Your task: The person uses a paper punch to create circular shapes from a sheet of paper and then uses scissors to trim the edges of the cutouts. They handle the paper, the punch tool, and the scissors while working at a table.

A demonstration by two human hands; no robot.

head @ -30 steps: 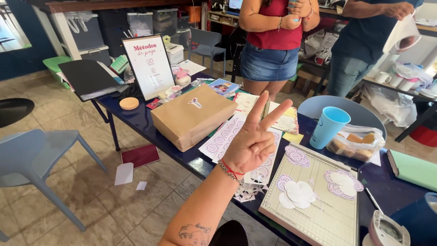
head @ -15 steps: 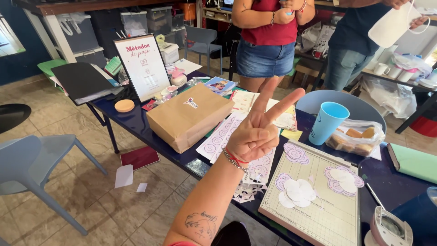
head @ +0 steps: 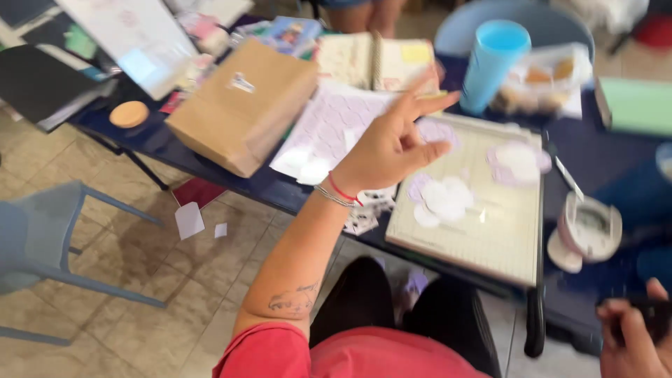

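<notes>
Trimmer point(head: 483, 210) is lying along the table's point(head: 595, 147) near edge, long axis running away from the person, white cutouts point(head: 444, 199) resting on it. Left hand point(head: 392, 143) is hovering just above its left edge, fingers apart, empty. Right hand point(head: 630, 339) is gripping a dark object point(head: 654, 315), farther off.

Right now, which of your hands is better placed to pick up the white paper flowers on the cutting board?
Probably the left hand: it is raised, open and empty, close over the white paper flowers. The right hand sits low at the near edge, already gripping a dark object.
</notes>
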